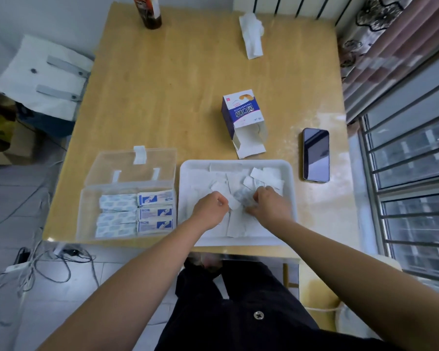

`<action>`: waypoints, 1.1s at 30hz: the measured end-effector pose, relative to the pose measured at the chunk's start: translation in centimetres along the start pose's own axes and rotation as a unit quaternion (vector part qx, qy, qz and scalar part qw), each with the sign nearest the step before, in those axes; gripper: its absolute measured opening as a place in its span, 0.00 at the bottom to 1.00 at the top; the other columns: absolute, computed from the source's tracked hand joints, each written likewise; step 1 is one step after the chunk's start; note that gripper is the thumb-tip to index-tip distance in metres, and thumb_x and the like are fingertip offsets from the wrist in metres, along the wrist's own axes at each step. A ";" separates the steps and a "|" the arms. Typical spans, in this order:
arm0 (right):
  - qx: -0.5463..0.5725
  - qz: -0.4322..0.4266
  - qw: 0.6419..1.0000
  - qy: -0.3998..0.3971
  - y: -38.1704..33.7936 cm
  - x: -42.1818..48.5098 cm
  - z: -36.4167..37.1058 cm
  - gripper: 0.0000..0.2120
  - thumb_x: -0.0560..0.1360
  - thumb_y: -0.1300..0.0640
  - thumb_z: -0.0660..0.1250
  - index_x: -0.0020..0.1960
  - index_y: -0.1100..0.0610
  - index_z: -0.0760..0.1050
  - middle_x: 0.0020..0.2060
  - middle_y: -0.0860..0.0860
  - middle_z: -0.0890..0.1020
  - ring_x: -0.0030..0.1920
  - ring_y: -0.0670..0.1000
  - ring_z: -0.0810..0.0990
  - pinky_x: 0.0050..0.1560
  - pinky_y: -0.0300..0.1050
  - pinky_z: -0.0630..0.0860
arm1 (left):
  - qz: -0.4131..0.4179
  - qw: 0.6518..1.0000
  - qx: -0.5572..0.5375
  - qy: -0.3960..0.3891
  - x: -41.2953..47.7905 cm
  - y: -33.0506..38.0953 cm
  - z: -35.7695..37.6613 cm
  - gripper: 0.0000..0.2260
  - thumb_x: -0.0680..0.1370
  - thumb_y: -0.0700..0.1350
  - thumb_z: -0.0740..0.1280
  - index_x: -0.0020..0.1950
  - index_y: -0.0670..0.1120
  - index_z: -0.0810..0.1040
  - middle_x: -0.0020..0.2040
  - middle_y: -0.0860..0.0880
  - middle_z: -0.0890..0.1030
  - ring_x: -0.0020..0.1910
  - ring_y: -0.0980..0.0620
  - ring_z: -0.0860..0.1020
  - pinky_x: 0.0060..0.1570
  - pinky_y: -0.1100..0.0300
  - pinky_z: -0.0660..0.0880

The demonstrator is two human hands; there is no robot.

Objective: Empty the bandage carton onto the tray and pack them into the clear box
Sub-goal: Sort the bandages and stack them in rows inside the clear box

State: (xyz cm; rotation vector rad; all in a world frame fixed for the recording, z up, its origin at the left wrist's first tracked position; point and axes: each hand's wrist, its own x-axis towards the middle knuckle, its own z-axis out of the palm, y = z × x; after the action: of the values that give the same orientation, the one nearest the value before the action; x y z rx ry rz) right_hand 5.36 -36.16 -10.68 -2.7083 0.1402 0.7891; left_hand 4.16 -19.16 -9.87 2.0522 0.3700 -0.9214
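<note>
wooden table (188,84); barred window (411,198) right; tiled floor (15,193), cables (48,264) left.

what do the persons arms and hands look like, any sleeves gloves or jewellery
Both forearms are bare up to the frame edge, with no sleeves in view. The left hand and right hand wear no gloves, and no watch, bracelet or ring shows. Below them, dark trousers with a metal button.

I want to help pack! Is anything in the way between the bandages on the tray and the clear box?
Nothing visible blocks the way. The clear box sits right beside the tray with its lid open, and some bandages already lie inside it. Both hands are down among the loose ones.
</note>
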 end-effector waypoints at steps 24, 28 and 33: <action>0.488 0.014 0.852 -0.191 -0.2 0.6 -2.9 0.05 0.74 0.60 0.71 0.47 0.62 0.78 0.36 0.52 0.80 0.28 0.47 0.69 0.29 0.36 0.66 | -0.084 0.838 -0.539 0.002 0.8 3.4 1.4 0.10 0.82 0.40 0.55 0.49 0.42 0.75 0.54 0.38 0.81 0.53 0.41 0.80 0.57 0.50 0.74; 0.243 0.032 0.969 0.017 1.2 2.0 -2.6 0.09 0.75 0.57 0.68 0.54 0.55 0.74 0.42 0.48 0.77 0.39 0.50 0.76 0.34 0.39 0.71 | -0.125 0.827 -0.544 0.068 0.9 1.9 0.4 0.08 0.82 0.38 0.54 0.47 0.42 0.72 0.29 0.47 0.67 0.24 0.51 0.67 0.28 0.59 0.70; 0.031 -0.006 0.998 0.051 2.7 2.7 -1.7 0.30 0.69 0.45 0.73 0.64 0.54 0.64 0.59 0.51 0.69 0.47 0.54 0.76 0.39 0.46 0.74 | -0.132 0.889 -0.436 0.049 0.6 1.5 0.4 0.11 0.80 0.38 0.53 0.45 0.44 0.74 0.28 0.50 0.60 0.21 0.55 0.58 0.26 0.61 0.60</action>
State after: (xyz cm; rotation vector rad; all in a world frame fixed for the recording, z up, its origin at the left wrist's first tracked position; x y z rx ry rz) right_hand 8.01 -39.31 -11.50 -2.6884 0.1701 0.6318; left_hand 5.21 -20.43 -9.64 1.2246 0.9456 -0.6246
